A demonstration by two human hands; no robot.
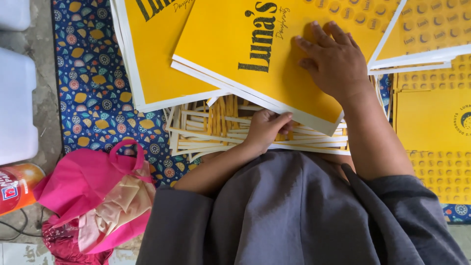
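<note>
My right hand (333,59) lies flat, fingers spread, on top of a stack of yellow printed cardboard sheets (235,44) with white edges. My left hand (267,128) is under the near edge of that stack, fingers curled around thin strips in a heap of yellow and white cardboard offcuts (206,127). More yellow sheets (152,49) lie to the left beneath the stack. Grey sleeves cover both my arms.
A blue patterned mat (93,88) covers the floor. A pink bag (93,191) with cloth lies at the lower left, beside a red-orange bottle (14,189) and white plastic containers (14,108). Further yellow die-cut sheets (431,127) sit at the right.
</note>
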